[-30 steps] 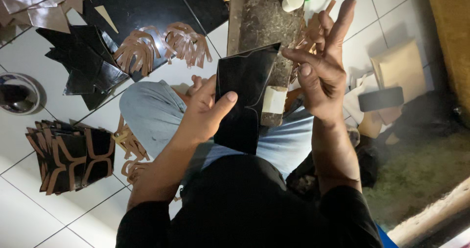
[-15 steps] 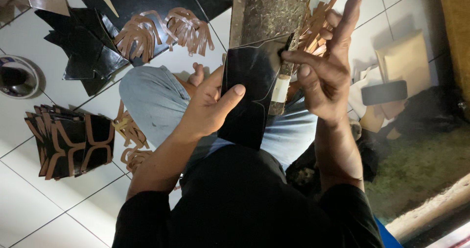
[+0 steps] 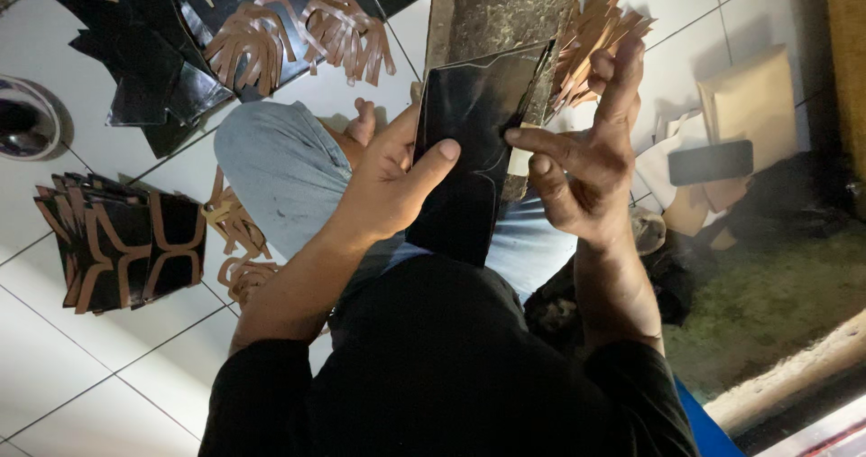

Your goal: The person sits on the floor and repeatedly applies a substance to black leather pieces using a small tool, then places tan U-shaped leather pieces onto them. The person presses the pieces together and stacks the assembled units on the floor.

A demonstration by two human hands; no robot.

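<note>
- Left hand [image 3: 383,186]: closed on the black leather piece [image 3: 465,146], thumb laid across its glossy face, fingers hidden behind its left edge.
- Right hand [image 3: 586,173]: index finger pressed on the piece's right side, thumb beneath it; a pale handle shows just behind the fingers, so what this hand grips cannot be told. Remaining fingers raised and spread.
- Black leather piece: held upright over the lap, between both hands, its top edge against the worn board [image 3: 501,10].
- Worn board: dark, scratched, runs up from the knees.
- Tan strips [image 3: 595,28]: fanned bunch just right of the board, behind the right fingers.
- Tan cut-outs [image 3: 298,33]: two looped bundles on black sheets, upper left.
- Stack of black-and-tan pieces [image 3: 122,245]: on white floor tiles [image 3: 81,367], left.
- Metal bowl [image 3: 27,119]: far left edge.
</note>
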